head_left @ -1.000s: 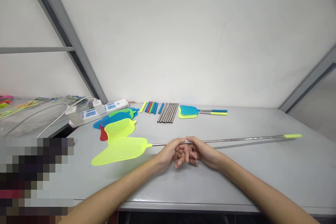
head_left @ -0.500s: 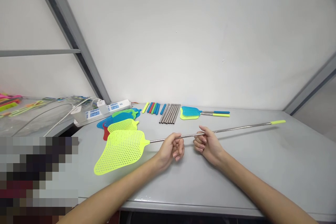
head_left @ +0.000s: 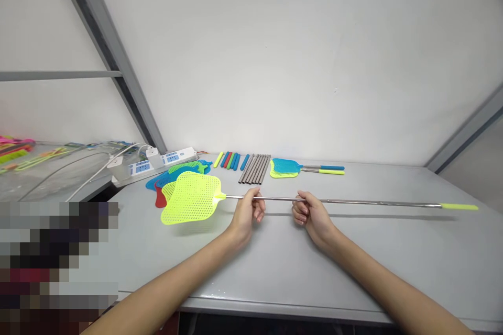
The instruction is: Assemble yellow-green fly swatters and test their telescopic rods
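Both of my hands hold a yellow fly swatter [head_left: 192, 198] by its long, thin metal rod, above the table. My left hand [head_left: 247, 213] pinches the rod a little to the right of the perforated yellow head. Further right, my right hand [head_left: 312, 214] is closed on the same rod near its middle. The rod lies almost level across the view and ends in a yellow grip [head_left: 459, 207] at the far right. Behind the swatter's head, loose blue [head_left: 153, 183], green, yellow and red swatter heads lie overlapping, partly hidden by it.
Several metal rods [head_left: 255, 169] and coloured grips [head_left: 231, 160] lie in rows near the wall. Two swatters, blue [head_left: 286, 165] and yellow, lie right of them. A power strip [head_left: 173, 158] with cables stands at the back left. Plastic bags [head_left: 74, 167] cover the left table.
The swatter's rod has become longer, its yellow grip further right and lower. The head has risen, so the rod is now nearly level. My left hand has shifted slightly left.
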The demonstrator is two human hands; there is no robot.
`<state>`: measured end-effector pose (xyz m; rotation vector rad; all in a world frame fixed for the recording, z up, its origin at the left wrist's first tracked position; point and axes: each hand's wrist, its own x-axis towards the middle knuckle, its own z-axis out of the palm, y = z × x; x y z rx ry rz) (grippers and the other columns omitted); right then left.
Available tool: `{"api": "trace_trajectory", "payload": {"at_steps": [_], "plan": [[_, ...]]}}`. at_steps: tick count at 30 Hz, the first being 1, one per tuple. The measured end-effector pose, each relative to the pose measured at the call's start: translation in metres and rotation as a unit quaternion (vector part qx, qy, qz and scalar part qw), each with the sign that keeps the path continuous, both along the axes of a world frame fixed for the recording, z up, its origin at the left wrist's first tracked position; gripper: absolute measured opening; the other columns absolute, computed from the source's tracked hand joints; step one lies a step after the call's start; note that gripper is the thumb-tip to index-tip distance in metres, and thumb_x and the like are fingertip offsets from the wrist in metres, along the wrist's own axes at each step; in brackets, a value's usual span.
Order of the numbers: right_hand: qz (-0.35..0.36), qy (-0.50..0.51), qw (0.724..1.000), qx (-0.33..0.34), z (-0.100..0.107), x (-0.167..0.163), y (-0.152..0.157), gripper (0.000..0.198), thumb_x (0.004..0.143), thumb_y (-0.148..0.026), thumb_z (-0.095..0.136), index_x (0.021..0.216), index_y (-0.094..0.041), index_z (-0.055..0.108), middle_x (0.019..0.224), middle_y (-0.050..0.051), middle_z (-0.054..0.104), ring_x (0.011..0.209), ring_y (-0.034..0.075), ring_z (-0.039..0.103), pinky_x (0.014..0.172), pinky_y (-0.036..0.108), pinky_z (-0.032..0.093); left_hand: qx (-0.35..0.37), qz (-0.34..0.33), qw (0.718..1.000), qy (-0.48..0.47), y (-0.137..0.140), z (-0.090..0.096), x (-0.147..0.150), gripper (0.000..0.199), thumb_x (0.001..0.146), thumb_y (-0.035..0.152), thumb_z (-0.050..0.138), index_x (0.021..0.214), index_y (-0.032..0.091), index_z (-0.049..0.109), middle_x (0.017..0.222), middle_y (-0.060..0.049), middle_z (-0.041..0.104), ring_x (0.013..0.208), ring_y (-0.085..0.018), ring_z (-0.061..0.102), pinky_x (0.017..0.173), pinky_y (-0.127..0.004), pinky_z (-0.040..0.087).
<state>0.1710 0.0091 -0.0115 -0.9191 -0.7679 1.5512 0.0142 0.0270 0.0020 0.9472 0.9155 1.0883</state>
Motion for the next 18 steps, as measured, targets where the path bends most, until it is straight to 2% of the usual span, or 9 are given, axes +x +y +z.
{"api": "trace_trajectory", "payload": {"at_steps": [2,4,6,8,10,12,15,18], "plan": [[0.005,0.006,1.0,-0.008,0.0007,0.0005,0.0,0.039,0.073,-0.031,0.042,0.04,-0.018,0.027,0.042,-0.006,0.018,0.036,0.006,0.022,0.038,0.023,0.019,0.014,0.082,0.996,-0.035,0.0015,0.0001,-0.0007,0.032,0.073,0.035,0.041,0.047,0.016,0.039,0.034,0.006,0.032,0.032,-0.005,0.028,0.037,-0.02,0.023],[0.005,0.009,1.0,-0.017,0.0014,0.0007,-0.0004,0.039,0.073,-0.031,0.042,0.039,-0.018,0.028,0.042,-0.006,0.018,0.036,0.006,0.022,0.038,0.023,0.019,0.031,0.127,0.989,-0.063,0.0033,0.0008,-0.002,0.03,0.074,0.034,0.039,0.049,0.017,0.036,0.037,0.007,0.033,0.032,-0.005,0.027,0.037,-0.02,0.022],[0.004,0.008,1.0,-0.018,0.0019,0.0009,-0.0011,0.039,0.073,-0.031,0.042,0.039,-0.017,0.029,0.042,-0.005,0.019,0.037,0.007,0.022,0.038,0.023,0.019,0.04,0.14,0.986,-0.078,0.0048,0.0016,-0.003,0.03,0.075,0.033,0.035,0.049,0.018,0.032,0.038,0.007,0.03,0.032,-0.005,0.026,0.037,-0.02,0.022],[0.0,0.003,1.0,-0.008,0.0023,0.0014,-0.0016,0.039,0.074,-0.031,0.042,0.039,-0.018,0.03,0.043,-0.005,0.02,0.037,0.007,0.023,0.039,0.023,0.02,0.028,0.124,0.99,-0.065,0.0054,0.0017,-0.0032,0.029,0.075,0.032,0.034,0.049,0.018,0.03,0.038,0.007,0.028,0.032,-0.005,0.027,0.037,-0.02,0.023],[-0.011,-0.01,1.0,0.015,0.0028,0.0023,-0.0018,0.039,0.074,-0.031,0.041,0.039,-0.018,0.032,0.042,-0.005,0.021,0.037,0.007,0.024,0.039,0.023,0.02,0.002,0.076,0.996,-0.042,0.005,0.0007,-0.0032,0.03,0.075,0.032,0.033,0.048,0.019,0.03,0.037,0.007,0.026,0.032,-0.006,0.028,0.038,-0.02,0.024],[-0.027,-0.022,0.998,0.044,0.0036,0.0032,-0.0018,0.041,0.075,-0.033,0.037,0.037,-0.018,0.034,0.041,-0.005,0.022,0.036,0.007,0.026,0.039,0.024,0.02,-0.02,-0.022,0.999,-0.03,0.0041,-0.0008,-0.0037,0.034,0.076,0.033,0.032,0.045,0.018,0.03,0.035,0.006,0.027,0.032,-0.006,0.03,0.039,-0.021,0.026],[-0.029,-0.018,0.998,0.061,0.0046,0.0042,-0.0015,0.045,0.076,-0.035,0.031,0.035,-0.018,0.034,0.039,-0.004,0.023,0.035,0.008,0.027,0.039,0.024,0.02,-0.029,-0.175,0.984,-0.035,0.003,-0.002,-0.0062,0.041,0.078,0.035,0.029,0.041,0.018,0.032,0.034,0.004,0.03,0.033,-0.008,0.034,0.041,-0.023,0.028],[0.006,0.014,0.999,0.038,0.0033,0.0041,-0.0014,0.043,0.076,-0.036,0.029,0.037,-0.018,0.034,0.039,-0.003,0.024,0.035,0.009,0.028,0.039,0.024,0.02,-0.019,-0.242,0.97,-0.034,0.0024,-0.0005,-0.0096,0.042,0.079,0.035,0.026,0.043,0.016,0.037,0.035,0.003,0.033,0.033,-0.008,0.036,0.043,-0.023,0.028]]}}
